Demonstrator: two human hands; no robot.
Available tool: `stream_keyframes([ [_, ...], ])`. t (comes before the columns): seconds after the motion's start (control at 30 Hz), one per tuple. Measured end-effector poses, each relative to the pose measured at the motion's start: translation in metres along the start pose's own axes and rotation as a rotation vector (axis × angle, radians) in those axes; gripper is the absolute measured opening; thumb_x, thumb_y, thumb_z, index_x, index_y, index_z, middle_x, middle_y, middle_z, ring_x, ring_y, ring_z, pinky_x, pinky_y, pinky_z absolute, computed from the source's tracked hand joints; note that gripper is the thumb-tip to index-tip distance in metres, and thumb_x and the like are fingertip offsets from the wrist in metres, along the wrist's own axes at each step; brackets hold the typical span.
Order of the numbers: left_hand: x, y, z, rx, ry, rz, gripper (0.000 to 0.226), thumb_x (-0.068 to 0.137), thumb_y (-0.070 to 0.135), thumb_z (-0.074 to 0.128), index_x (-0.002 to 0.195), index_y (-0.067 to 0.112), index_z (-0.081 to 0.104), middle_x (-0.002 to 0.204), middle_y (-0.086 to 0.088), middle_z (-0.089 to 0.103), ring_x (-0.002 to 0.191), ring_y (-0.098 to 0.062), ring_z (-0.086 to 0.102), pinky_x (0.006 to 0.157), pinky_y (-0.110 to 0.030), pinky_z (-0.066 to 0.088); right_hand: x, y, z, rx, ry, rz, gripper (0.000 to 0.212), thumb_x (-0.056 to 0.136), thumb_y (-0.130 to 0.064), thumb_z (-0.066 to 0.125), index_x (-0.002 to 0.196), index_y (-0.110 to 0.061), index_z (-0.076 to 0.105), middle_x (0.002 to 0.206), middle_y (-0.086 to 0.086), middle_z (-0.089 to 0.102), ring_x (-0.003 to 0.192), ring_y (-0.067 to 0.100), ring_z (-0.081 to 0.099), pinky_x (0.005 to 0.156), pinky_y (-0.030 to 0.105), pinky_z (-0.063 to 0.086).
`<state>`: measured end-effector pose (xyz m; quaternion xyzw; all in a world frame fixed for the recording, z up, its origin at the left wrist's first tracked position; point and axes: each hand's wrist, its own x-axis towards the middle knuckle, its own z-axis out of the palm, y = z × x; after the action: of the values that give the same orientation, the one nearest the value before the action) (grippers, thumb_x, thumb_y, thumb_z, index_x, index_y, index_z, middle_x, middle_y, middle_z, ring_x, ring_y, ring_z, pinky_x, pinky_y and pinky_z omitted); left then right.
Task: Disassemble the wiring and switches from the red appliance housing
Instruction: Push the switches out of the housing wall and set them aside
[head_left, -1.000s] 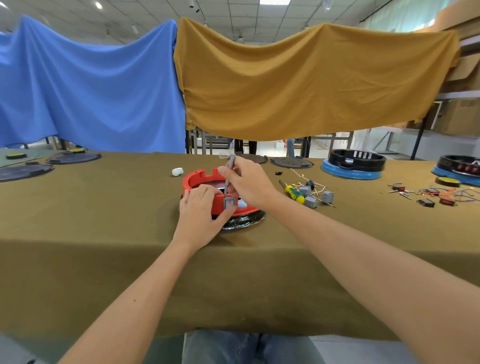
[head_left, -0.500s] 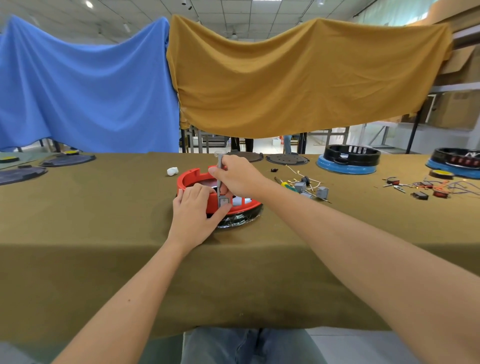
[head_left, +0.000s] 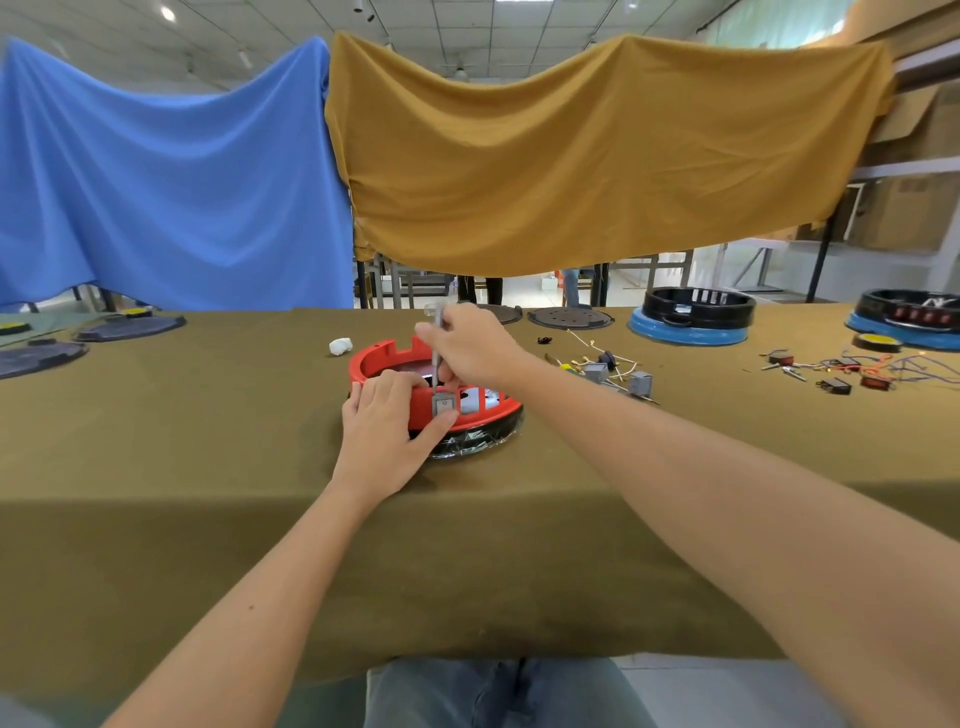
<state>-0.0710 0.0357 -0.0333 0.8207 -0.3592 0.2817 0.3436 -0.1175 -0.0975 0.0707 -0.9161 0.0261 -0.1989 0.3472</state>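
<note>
red housing (head_left: 384, 358) sits on the olive tablecloth (head_left: 208, 415), mid-table, on top of a black base wrapped in clear film (head_left: 478, 441). grey rocker switch (head_left: 444, 404) is seated in the near wall of the housing, facing the person. left hand (head_left: 387, 431) grips that near wall: fingers curled over the rim to the left of the switch, thumb tip touching the switch from below-right. right hand (head_left: 467, 345) is above and just behind, fingers pinched together around a thin grey tool (head_left: 435, 353). tool's long axis runs nearly upright, its lower end dropping inside the wall right behind the switch; exact tip contact is hidden by the rim. judgement: the switch lies straight below the right fingers and must exit toward the near side, so the tool pushes from inside while the left thumb, the nearer digit, catches it. removed switches and wires (head_left: 618, 374) lie to the right.
</note>
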Motion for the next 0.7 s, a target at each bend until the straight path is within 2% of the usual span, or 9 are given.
stream_keyframes([
  [0.07, -0.001, 0.001, -0.001, -0.056, 0.018, 0.006, 0.034, 0.093, 0.044, 0.061, 0.113, 0.019, 0.051, 0.108, 0.008, 0.052, 0.106, -0.017, 0.046, 0.103, -0.048, 0.034, -0.007, 0.013, -0.003, 0.111, 0.111, 0.001, 0.030, 0.105, -0.026, 0.046, 0.097, 0.002, 0.057, 0.066, 0.007, 0.066, 0.056, 0.016, 0.064, 0.070, 0.044, 0.061],
  [0.13, -0.002, 0.002, -0.001, -0.061, 0.038, 0.049, 0.029, 0.094, 0.042, 0.058, 0.107, 0.018, 0.051, 0.103, 0.006, 0.051, 0.098, -0.018, 0.046, 0.097, -0.045, 0.037, -0.012, 0.023, -0.007, 0.150, 0.154, -0.010, 0.029, 0.105, -0.027, 0.047, 0.095, -0.001, 0.056, 0.065, 0.005, 0.066, 0.057, 0.017, 0.065, 0.070, 0.045, 0.061],
  [0.27, -0.002, 0.001, -0.003, -0.064, 0.076, 0.121, 0.019, 0.094, 0.029, 0.064, 0.100, 0.014, 0.056, 0.109, 0.001, 0.049, 0.103, -0.020, 0.049, 0.097, -0.034, 0.031, -0.018, 0.024, -0.006, 0.090, 0.151, -0.077, 0.027, 0.105, -0.030, 0.049, 0.089, -0.009, 0.055, 0.062, 0.000, 0.066, 0.053, 0.011, 0.064, 0.061, 0.031, 0.058],
  [0.33, -0.003, 0.001, -0.002, -0.061, 0.082, 0.137, 0.016, 0.093, 0.025, 0.066, 0.099, 0.013, 0.058, 0.110, 0.000, 0.050, 0.106, -0.020, 0.050, 0.099, -0.030, 0.027, -0.018, 0.021, -0.003, 0.039, 0.145, -0.097, 0.027, 0.104, -0.033, 0.050, 0.088, -0.012, 0.055, 0.063, -0.001, 0.066, 0.055, 0.010, 0.065, 0.064, 0.033, 0.058],
  [0.47, -0.004, 0.002, -0.001, -0.067, 0.091, 0.152, 0.017, 0.092, 0.025, 0.067, 0.097, 0.012, 0.057, 0.109, 0.000, 0.052, 0.101, -0.015, 0.045, 0.092, -0.040, 0.042, -0.018, 0.017, -0.004, 0.019, 0.130, -0.088, 0.029, 0.103, -0.034, 0.052, 0.093, -0.008, 0.058, 0.071, 0.006, 0.069, 0.066, 0.023, 0.070, 0.076, 0.047, 0.059],
  [0.57, -0.004, 0.002, -0.001, -0.051, 0.100, 0.156, 0.016, 0.092, 0.024, 0.067, 0.096, 0.012, 0.057, 0.107, 0.000, 0.054, 0.097, -0.015, 0.044, 0.089, -0.043, 0.043, -0.019, 0.018, -0.004, 0.000, 0.137, -0.080, 0.031, 0.103, -0.034, 0.051, 0.094, -0.005, 0.058, 0.078, 0.013, 0.070, 0.075, 0.030, 0.069, 0.080, 0.052, 0.056],
  [0.7, -0.002, 0.002, -0.001, -0.017, 0.085, 0.166, 0.016, 0.093, 0.022, 0.065, 0.093, 0.010, 0.055, 0.101, -0.002, 0.054, 0.093, -0.023, 0.050, 0.089, -0.047, 0.042, -0.021, 0.017, -0.001, -0.023, 0.112, -0.070, 0.032, 0.103, -0.034, 0.052, 0.092, -0.005, 0.057, 0.083, 0.015, 0.070, 0.080, 0.034, 0.068, 0.083, 0.053, 0.054],
])
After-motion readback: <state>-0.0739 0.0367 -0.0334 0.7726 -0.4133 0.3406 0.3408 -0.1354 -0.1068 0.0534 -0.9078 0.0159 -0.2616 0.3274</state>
